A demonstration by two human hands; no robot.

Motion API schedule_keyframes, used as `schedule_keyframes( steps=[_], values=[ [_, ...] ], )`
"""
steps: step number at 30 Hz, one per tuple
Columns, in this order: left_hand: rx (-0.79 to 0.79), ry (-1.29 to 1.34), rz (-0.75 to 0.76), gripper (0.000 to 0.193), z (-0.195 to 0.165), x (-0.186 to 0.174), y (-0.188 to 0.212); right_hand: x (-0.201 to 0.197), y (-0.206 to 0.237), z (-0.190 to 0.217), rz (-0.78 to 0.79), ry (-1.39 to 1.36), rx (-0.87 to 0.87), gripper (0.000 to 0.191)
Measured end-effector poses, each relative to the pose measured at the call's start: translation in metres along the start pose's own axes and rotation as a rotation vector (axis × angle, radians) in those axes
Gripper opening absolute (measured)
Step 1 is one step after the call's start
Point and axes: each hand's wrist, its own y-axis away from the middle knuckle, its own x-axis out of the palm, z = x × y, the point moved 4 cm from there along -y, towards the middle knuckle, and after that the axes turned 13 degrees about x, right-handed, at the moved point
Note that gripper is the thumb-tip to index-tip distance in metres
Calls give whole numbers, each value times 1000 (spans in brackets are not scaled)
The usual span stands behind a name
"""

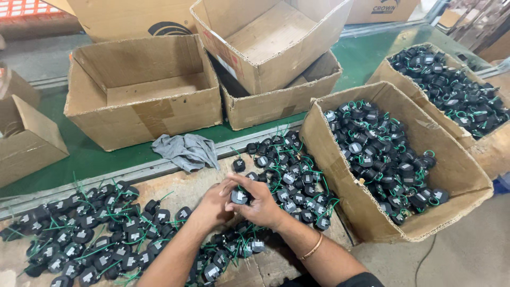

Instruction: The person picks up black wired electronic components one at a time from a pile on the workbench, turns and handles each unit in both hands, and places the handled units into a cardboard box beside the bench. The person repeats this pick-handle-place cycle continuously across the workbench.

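Over the near edge of the bench, the left hand and the right hand close together around one small black part with a white label. More black parts with green wires lie heaped around. Just right stands a full box; beyond lie a grey rag and empty boxes.

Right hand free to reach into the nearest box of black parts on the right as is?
Probably not straight away: the right hand and left hand are both closed around one black part. The open-topped box sits just beside it, nothing between.
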Motion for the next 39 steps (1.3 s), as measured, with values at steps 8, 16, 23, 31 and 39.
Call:
schedule_keyframes(
  steps=[8, 16, 23, 31, 39],
  values=[
    [-307, 48, 290, 16, 7, -24, -6, -2, 1, -14, -52, -16, -16, 25],
    [-416, 58, -467, 38, -15, -138, -8, -20, -9, -21, -368, -276, 183, 49],
    [-243, 303, -333, 49, -58, -133, -21, -3, -9, -15, -199, 31, 168, 74],
    [-171, 164, -312, 28, -77, -139, -20, -6, -6, -34, -107, -10, 89, 53],
    [-10, 163, -352, 29, -84, -155, -19, -9, -7, -19, -80, 104, 23, 50]
  ],
)
